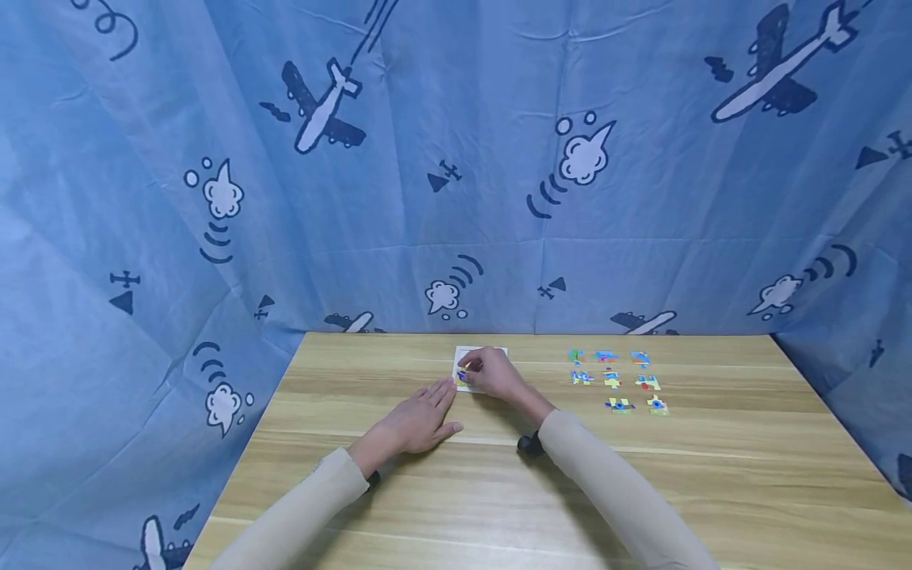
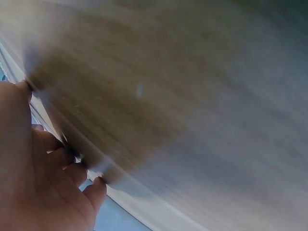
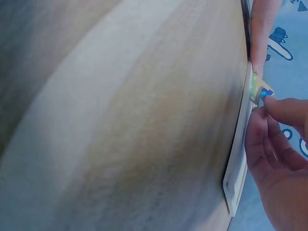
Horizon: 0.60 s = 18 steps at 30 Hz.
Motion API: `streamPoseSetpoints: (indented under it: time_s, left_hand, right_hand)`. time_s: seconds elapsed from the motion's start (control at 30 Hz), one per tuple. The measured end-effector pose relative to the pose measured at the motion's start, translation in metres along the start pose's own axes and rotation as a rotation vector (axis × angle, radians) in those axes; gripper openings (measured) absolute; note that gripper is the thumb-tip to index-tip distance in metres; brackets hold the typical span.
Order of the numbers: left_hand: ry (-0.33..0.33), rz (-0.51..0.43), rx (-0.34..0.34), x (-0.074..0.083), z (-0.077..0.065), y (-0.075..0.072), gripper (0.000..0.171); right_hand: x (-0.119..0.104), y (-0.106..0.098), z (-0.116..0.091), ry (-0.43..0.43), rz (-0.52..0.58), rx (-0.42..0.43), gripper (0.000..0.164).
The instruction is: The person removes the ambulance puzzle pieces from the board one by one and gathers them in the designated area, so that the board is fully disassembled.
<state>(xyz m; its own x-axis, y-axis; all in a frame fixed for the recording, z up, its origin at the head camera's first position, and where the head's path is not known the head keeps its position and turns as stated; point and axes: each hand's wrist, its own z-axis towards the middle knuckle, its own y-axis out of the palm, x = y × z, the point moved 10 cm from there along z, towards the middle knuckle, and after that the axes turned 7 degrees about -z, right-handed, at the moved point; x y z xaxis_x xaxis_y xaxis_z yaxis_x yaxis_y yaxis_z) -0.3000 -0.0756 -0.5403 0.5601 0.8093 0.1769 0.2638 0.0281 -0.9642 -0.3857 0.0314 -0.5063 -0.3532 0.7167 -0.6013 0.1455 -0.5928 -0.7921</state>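
Observation:
My right hand [image 1: 494, 372] is over a small white puzzle frame [image 1: 459, 350] near the far edge of the table. Thumb and fingers pinch a yellow puzzle piece [image 3: 265, 92] with a blue patch, tilted up at the frame's left side. My left hand [image 1: 422, 419] lies flat with fingers extended, its fingertips right at the frame's lower left corner. In the right wrist view the frame [image 3: 235, 180] shows edge-on, low and flat on the wood. Most of the frame's inside is hidden under my right hand.
To the right lie several loose puzzle pieces in rough rows, among them a blue-and-orange piece [image 1: 640, 359] and a yellow piece [image 1: 657, 406] with a blue spot. The wooden table [image 1: 456, 507] ends at a blue curtain [image 1: 499, 198] printed with planes.

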Motion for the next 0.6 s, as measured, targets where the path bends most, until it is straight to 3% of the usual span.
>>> streamPoseSetpoints:
  time_s: [0.6]
  left_hand:
    - [-0.001,0.0,-0.007,-0.001,0.0,0.001,0.078]
  right_hand:
    - [0.007,-0.027,-0.005,-0.002,0.126,0.024,0.014]
